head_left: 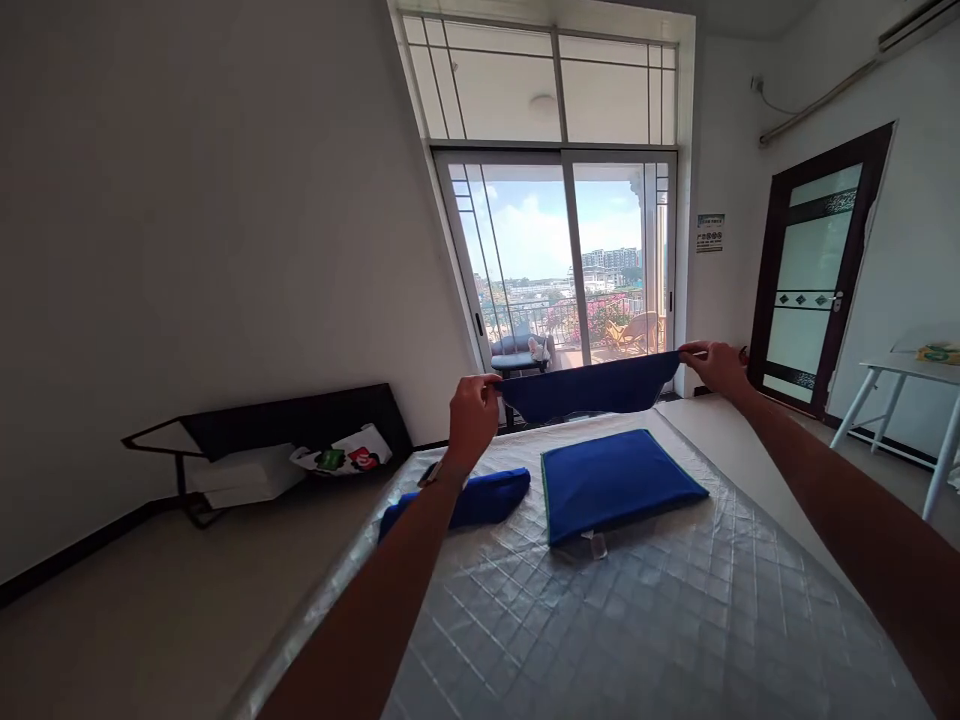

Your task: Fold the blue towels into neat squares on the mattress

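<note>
A dark blue cloth hangs stretched in the air between my hands, above the far end of the mattress. My left hand pinches its left upper corner. At the opposite corner, my right hand grips it between thumb and fingers. Below lies a flat, neatly squared blue cloth with green edging and a small clear tag at its near side. Another blue cloth, folded narrow, rests to the left, partly hidden behind my left forearm.
Against the left wall stands a low black rack with a white printed bag. A sliding glass door is beyond the mattress. To the right are a dark-framed door and a white table.
</note>
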A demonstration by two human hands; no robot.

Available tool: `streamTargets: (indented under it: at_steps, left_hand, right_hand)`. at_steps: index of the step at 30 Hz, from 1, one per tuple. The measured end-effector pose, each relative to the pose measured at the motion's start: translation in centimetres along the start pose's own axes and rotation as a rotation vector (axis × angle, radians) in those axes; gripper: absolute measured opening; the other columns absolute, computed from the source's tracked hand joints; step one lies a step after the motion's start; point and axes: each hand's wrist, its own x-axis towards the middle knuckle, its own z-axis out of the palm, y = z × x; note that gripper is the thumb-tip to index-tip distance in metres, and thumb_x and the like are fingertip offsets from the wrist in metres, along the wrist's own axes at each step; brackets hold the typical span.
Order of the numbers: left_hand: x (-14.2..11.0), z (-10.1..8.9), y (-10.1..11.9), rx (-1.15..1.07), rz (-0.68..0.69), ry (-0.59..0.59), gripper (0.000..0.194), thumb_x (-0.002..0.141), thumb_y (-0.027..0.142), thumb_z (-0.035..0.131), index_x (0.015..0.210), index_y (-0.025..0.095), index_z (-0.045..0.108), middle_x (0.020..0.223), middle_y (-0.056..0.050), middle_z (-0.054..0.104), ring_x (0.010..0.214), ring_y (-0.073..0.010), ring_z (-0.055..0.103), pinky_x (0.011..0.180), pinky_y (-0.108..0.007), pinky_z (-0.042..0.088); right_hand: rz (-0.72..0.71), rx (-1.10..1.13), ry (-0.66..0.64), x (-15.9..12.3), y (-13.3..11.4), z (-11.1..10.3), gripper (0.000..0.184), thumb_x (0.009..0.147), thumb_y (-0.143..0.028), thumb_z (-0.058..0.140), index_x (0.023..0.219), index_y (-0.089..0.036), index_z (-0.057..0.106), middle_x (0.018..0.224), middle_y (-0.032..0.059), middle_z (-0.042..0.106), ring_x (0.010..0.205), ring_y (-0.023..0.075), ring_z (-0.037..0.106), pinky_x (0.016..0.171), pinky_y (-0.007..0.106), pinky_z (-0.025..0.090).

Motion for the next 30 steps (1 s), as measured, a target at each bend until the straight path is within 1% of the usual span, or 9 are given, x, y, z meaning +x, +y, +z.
streamTargets:
  at_steps: [2,7,9,10,12,15,18,25,30]
  left_hand:
    - [-4.4,2.5,-2.2,0.001,0.041,-0.040,0.024,0.093,0.022,0.042,0.100,0.016,0.065,0.103,-0.010,0.065,0.089,-0.0201,0.068,0.091,-0.038,0.053]
    - [-19.0,8.4,-7.5,0.050,0.059,-0.288,0.024,0.092,0.015,0.043,0.095,0.022,0.066,0.099,-0.007,0.067,0.092,-0.0201,0.069,0.085,-0.035,0.056]
    - [-23.1,9.8,-9.0,0.095,0.066,-0.385,0.028,0.090,0.009,0.042,0.098,0.022,0.065,0.102,-0.006,0.068,0.090,-0.0182,0.070,0.082,-0.032,0.057]
    - [-24.4,10.2,-9.5,0.121,0.075,-0.415,0.030,0.090,0.007,0.043,0.101,0.023,0.065,0.104,-0.006,0.068,0.092,-0.0178,0.070,0.083,-0.031,0.057]
    - [-25.5,10.5,-10.3,0.170,0.095,-0.436,0.031,0.090,0.006,0.043,0.105,0.023,0.065,0.107,-0.006,0.069,0.097,-0.0181,0.070,0.087,-0.032,0.056]
    - [-25.3,10.3,-10.7,0.204,0.121,-0.442,0.030,0.091,0.008,0.044,0.106,0.023,0.065,0.107,-0.006,0.069,0.101,-0.0196,0.069,0.091,-0.035,0.056]
    - [-25.1,10.1,-10.8,0.187,0.131,-0.479,0.030,0.089,0.006,0.044,0.104,0.022,0.065,0.104,-0.006,0.070,0.099,-0.0199,0.069,0.090,-0.035,0.057]
    - [-25.7,10.2,-11.3,0.146,0.147,-0.478,0.029,0.091,0.010,0.043,0.109,0.022,0.062,0.108,-0.007,0.070,0.102,-0.0207,0.069,0.093,-0.038,0.057]
    - [-25.6,10.2,-11.1,0.129,0.173,-0.438,0.022,0.093,0.017,0.047,0.109,0.023,0.062,0.109,-0.008,0.069,0.102,-0.0219,0.069,0.090,-0.038,0.059]
  right_hand:
    - [0.037,0.011,-0.024,-2.1,2.5,2.7,0.020,0.090,-0.022,0.062,0.104,-0.015,0.075,0.097,0.0079,0.079,0.088,0.0201,0.074,0.087,0.030,0.052]
    - [0.204,0.066,-0.196,-11.3,10.5,9.9,0.020,0.085,-0.024,0.059,0.088,-0.023,0.078,0.084,0.0027,0.079,0.084,0.0225,0.076,0.081,0.030,0.056]
    - [0.257,0.059,-0.269,-14.5,13.2,11.9,0.021,0.082,-0.023,0.058,0.083,-0.025,0.078,0.082,0.0009,0.079,0.083,0.0228,0.076,0.082,0.030,0.057]
    - [0.263,0.060,-0.284,-15.7,14.1,12.5,0.022,0.082,-0.023,0.057,0.083,-0.026,0.078,0.083,-0.0001,0.079,0.083,0.0225,0.076,0.083,0.030,0.057]
    - [0.262,0.053,-0.294,-17.1,15.4,13.2,0.024,0.082,-0.024,0.055,0.087,-0.027,0.079,0.086,-0.0006,0.079,0.085,0.0221,0.076,0.085,0.031,0.057]
    - [0.232,0.012,-0.289,-17.7,16.1,13.8,0.026,0.084,-0.026,0.054,0.094,-0.027,0.078,0.095,0.0012,0.079,0.087,0.0215,0.075,0.087,0.032,0.056]
    - [0.186,-0.056,-0.277,-18.2,16.6,14.5,0.026,0.085,-0.025,0.053,0.094,-0.025,0.077,0.100,0.0035,0.077,0.092,0.0220,0.073,0.090,0.033,0.055]
    - [0.025,-0.168,-0.132,-19.6,18.9,16.4,0.022,0.087,-0.021,0.054,0.096,-0.023,0.074,0.115,0.0090,0.071,0.106,0.0245,0.068,0.099,0.037,0.052]
    - [-0.018,-0.209,-0.137,-19.5,19.1,16.5,0.028,0.092,-0.019,0.046,0.103,-0.023,0.071,0.117,0.0077,0.072,0.103,0.0237,0.070,0.090,0.036,0.057]
